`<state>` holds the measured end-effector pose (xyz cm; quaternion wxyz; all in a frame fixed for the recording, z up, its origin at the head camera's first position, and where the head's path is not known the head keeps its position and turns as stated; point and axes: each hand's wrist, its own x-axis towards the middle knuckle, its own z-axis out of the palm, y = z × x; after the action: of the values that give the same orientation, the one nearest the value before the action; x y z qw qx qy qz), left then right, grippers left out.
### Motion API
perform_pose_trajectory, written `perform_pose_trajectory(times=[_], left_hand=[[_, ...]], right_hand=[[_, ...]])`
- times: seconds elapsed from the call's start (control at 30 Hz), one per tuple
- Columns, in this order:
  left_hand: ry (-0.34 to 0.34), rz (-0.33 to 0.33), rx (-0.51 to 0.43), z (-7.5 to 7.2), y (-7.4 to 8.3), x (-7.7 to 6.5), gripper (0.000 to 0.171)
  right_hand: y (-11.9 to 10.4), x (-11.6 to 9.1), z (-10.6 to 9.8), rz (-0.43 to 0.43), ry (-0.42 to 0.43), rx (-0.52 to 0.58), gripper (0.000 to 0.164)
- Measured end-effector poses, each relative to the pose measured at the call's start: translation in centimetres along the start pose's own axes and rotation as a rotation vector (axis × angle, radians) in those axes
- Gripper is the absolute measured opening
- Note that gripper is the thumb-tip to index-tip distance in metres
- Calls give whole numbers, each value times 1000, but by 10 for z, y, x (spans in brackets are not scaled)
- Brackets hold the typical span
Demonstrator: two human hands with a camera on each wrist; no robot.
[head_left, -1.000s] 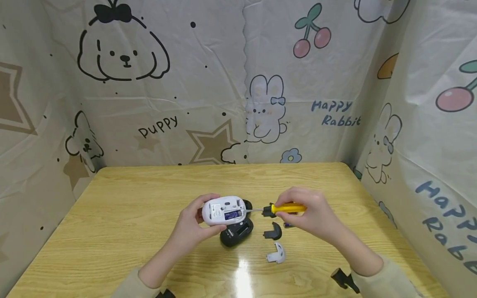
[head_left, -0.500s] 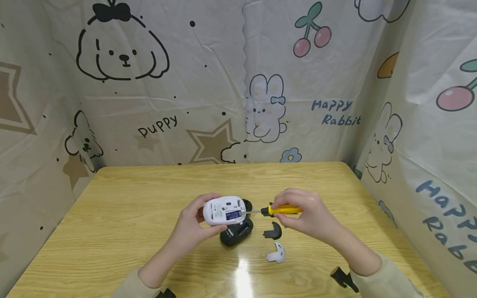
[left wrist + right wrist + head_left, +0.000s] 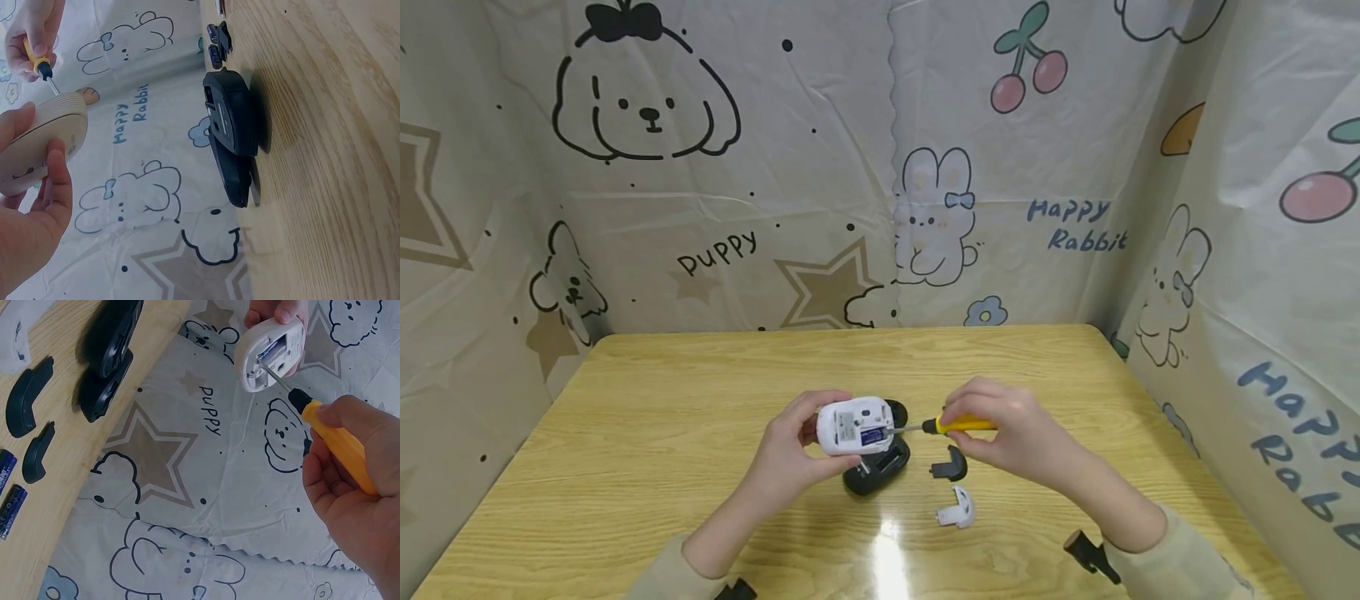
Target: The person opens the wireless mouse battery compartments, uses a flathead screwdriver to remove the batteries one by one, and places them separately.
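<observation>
My left hand (image 3: pixel 797 442) grips a white computer mouse (image 3: pixel 854 425) above the table, its underside turned up. Inside the mouse's uncovered compartment lies a dark blue battery (image 3: pixel 873 435). A yellow-handled screwdriver (image 3: pixel 964 424) is pinched in my right hand (image 3: pixel 1015 425). Its metal tip (image 3: pixel 265 364) reaches into the compartment at the battery's end, as the right wrist view shows. Below the held mouse, two black mice (image 3: pixel 234 119) rest on the table, each partly overlapped in the head view.
Right of the black mice lie a black battery cover (image 3: pixel 951 464) and a white battery cover (image 3: pixel 956 508). Another black cover (image 3: pixel 39 453) and two loose batteries (image 3: pixel 11 509) show in the right wrist view. Printed cloth (image 3: pixel 820 167) hangs behind the wooden table (image 3: pixel 662 417).
The screwdriver and my right hand have moved left, bringing the tip from the mouse's edge onto the battery's end. The mouse has shifted slightly right and tilted a little.
</observation>
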<state>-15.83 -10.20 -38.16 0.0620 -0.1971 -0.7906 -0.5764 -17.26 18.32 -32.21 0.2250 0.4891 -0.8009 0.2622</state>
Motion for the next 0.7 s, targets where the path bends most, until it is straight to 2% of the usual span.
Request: perform_pose_trajectory(times=[0.3,0.47,0.57,0.7], left_hand=[[-2,49,-10,1,0,0,66],[-13,52,-38,1,0,0,66],[-29,25,-101,-1,-1,-1,67],[-57,-36,-252,-3,-4,-2,70]], right_hand=[[0,2,1,-37,-28,-9,25],[7,-1,1,-66,-20,41,24],[12,-5,1,-43,-7,104,23],[17,-9,1,-26,42,198,25]])
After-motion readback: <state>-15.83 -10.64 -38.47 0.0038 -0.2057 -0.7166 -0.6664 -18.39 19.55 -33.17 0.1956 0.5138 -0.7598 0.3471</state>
